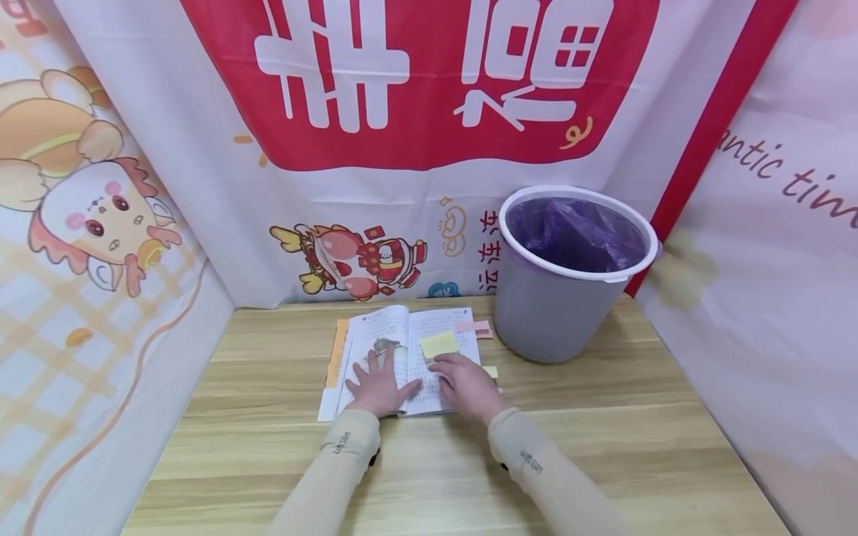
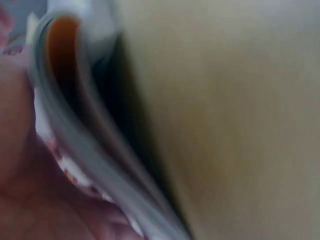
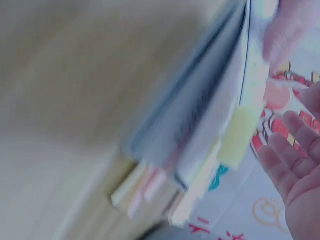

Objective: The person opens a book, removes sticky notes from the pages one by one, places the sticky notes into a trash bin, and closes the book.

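Observation:
An open book [image 1: 442,387] with printed text lies on the wooden table. My left hand [image 1: 378,387] rests with spread fingers on its left page, over a small picture. On the right page is a yellow sticky note [image 1: 439,345], and my right hand [image 1: 469,385] has its fingertips right at the note's lower edge. The left wrist view has the book's curved page edges [image 2: 85,120] close beside my left palm [image 2: 45,195]. In the right wrist view, the fingers [image 3: 297,160] of my right hand hold nothing, near a yellow tab [image 3: 237,135] on the book.
Pink tabs [image 1: 474,326] stick out from the book's right side. A grey bin [image 1: 553,316] with a white rim and a purple liner stands behind and to the right of the book. Printed cloth [image 1: 375,182] hangs along the table's back and sides.

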The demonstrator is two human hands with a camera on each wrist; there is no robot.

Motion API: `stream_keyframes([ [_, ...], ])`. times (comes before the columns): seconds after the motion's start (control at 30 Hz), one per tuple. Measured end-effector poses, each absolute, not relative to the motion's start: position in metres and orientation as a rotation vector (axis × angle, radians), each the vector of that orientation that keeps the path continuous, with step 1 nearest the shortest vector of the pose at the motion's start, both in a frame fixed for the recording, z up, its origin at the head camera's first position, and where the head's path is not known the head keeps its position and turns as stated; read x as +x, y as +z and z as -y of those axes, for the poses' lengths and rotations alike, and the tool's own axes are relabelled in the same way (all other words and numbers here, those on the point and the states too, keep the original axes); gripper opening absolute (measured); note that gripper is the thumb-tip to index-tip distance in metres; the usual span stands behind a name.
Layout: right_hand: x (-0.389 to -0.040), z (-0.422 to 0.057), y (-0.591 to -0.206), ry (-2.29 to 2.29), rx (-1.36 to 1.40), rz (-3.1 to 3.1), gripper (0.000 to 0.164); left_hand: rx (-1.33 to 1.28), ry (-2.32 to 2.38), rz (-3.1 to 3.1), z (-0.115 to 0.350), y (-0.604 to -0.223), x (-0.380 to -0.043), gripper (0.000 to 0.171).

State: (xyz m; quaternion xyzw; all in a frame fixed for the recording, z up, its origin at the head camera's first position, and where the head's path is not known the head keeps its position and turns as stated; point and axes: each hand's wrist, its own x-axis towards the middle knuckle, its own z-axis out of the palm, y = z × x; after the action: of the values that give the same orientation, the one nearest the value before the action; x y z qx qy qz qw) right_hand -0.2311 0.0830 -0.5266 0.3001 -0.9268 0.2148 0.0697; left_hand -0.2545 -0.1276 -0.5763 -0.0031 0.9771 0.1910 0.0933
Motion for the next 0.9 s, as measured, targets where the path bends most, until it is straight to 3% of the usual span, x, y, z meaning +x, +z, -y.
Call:
stream_keyframes([
  [0.17,-0.248,-0.100,-0.522,0.610,0.797,2.803,0.028,-0.064,0.456,-2.948,0.115,-0.582,-0.250,0.120],
  [0.6,-0.274,-0.109,-0.537,0.504,0.658,2.903,0.029,0.132,0.342,-2.993,0.102,-0.576,-0.246,0.085],
  [0.9,-0.281,-0.095,-0.540,0.460,0.625,2.967,0.033,0.071,0.267,-2.914,0.099,-0.569,-0.246,0.091],
])
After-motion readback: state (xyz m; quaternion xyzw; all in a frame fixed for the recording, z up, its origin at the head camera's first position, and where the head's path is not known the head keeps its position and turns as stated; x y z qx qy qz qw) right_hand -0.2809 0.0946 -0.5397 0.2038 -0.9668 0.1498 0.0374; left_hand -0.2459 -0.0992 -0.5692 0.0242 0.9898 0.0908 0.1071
